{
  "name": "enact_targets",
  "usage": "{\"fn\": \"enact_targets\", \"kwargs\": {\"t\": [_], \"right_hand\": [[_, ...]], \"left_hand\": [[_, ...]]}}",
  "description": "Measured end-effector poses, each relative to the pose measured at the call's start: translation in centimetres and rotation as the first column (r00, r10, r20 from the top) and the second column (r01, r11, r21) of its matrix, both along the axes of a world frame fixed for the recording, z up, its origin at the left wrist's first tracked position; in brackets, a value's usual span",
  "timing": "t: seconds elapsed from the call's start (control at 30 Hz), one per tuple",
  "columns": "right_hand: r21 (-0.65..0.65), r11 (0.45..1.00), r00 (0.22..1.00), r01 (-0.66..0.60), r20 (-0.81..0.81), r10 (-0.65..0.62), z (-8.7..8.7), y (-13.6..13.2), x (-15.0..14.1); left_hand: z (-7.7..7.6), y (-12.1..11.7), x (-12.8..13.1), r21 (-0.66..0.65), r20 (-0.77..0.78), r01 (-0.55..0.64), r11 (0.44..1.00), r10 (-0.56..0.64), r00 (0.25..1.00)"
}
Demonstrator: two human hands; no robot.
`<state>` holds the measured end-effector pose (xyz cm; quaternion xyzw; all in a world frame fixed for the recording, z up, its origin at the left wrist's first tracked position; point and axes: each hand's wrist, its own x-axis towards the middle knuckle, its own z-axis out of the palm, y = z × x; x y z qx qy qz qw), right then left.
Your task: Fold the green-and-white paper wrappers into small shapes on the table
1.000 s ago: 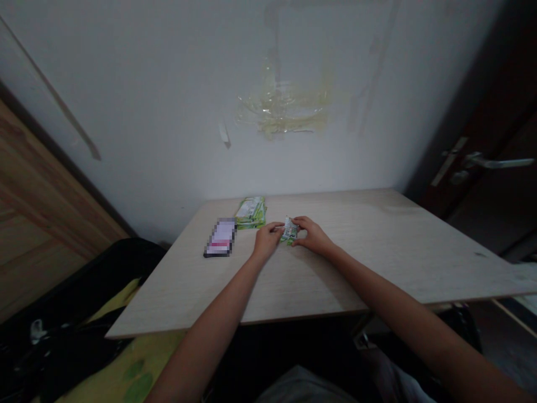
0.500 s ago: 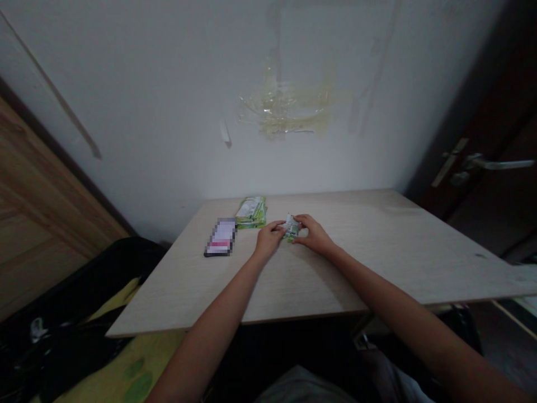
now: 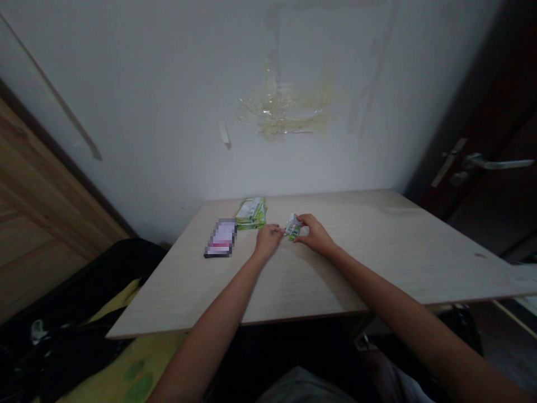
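Note:
Between my hands is a small green-and-white packet [image 3: 292, 225] with printing on it, raised a little over the table top. My right hand [image 3: 314, 232] grips its right side, thumb at the lower edge and fingers at the upper edge. At the packet's left edge, the fingers of my left hand [image 3: 268, 239] are closed in a pinch; the exact contact is too small to make out. A stack of similar green-and-white packets [image 3: 250, 214] lies farther back, to the left of both hands.
A phone [image 3: 221, 238], its screen blurred out, lies left of my left hand. The pale wooden table [image 3: 356, 268] meets a wall [image 3: 176, 112] with yellowed tape [image 3: 289, 112]. A dark door with a metal handle [image 3: 499, 163] stands at the right.
My left fingers have drawn slightly left and curled closer together at the packet's edge, uncovering more of its face. The packet tilts a bit differently in my right hand.

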<state>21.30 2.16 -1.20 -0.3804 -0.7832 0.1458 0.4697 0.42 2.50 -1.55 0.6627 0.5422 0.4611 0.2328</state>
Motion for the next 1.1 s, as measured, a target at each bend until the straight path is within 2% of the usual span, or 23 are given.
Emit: {"fn": "enact_targets", "kwargs": {"t": [0.17,0.33,0.63,0.77,0.9,1.0,1.1], "right_hand": [[0.015,1.0,1.0,0.022,0.02,-0.023,0.0,-0.1,-0.3],[0.004,1.0,1.0,0.025,0.004,-0.025,-0.3,0.0,-0.4],[0.02,0.999,0.999,-0.04,-0.001,0.04,-0.1,0.1,0.0],[0.009,0.999,0.999,-0.044,-0.006,0.044,0.1,0.0,0.1],[0.003,0.998,0.998,-0.056,-0.003,0.056,0.4,-0.2,0.1],[0.008,0.997,0.997,-0.077,0.005,0.077,0.5,-0.4,-0.1],[0.007,0.996,0.996,-0.094,0.009,0.094,0.5,-0.5,-0.3]], "left_hand": [[0.0,-0.1,0.1,-0.031,0.007,0.027,0.999,-0.026,1.0],[-0.1,0.0,0.1,-0.036,-0.088,0.052,0.998,-0.055,0.995],[0.2,-0.3,-0.1,0.091,-0.23,0.028,0.996,-0.007,0.973],[0.1,-0.5,0.0,0.103,-0.244,0.014,0.995,0.012,0.97],[-0.1,-0.1,-0.1,0.081,-0.177,0.038,0.996,-0.023,0.984],[-0.3,0.3,-0.1,0.039,-0.022,0.062,0.997,-0.061,0.998],[-0.5,0.6,-0.1,-0.002,0.161,0.116,0.993,-0.114,0.98]]}}
